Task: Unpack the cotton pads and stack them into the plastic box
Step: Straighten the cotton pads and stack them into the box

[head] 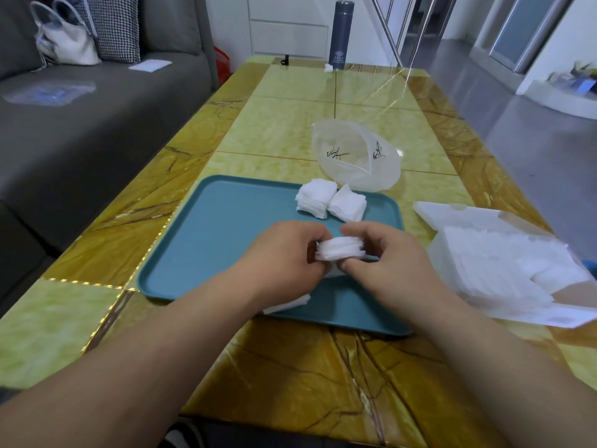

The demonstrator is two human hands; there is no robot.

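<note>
Both hands hold one small stack of white cotton pads (340,249) above the teal tray (226,221). My left hand (287,250) grips its left end and my right hand (384,257) pinches its right end. Two more piles of cotton pads (329,199) lie at the tray's far edge. A few loose pads (287,305) show under my left wrist. The open white plastic box (504,263), filled with pads, stands to the right of the tray. A crumpled clear plastic bag (357,155) lies behind the tray.
A dark blue flask (340,33) stands at the far end of the yellow marbled table (290,367). A grey sofa (80,124) with a white handbag (64,37) and a blue packet runs along the left. Grey floor lies to the right.
</note>
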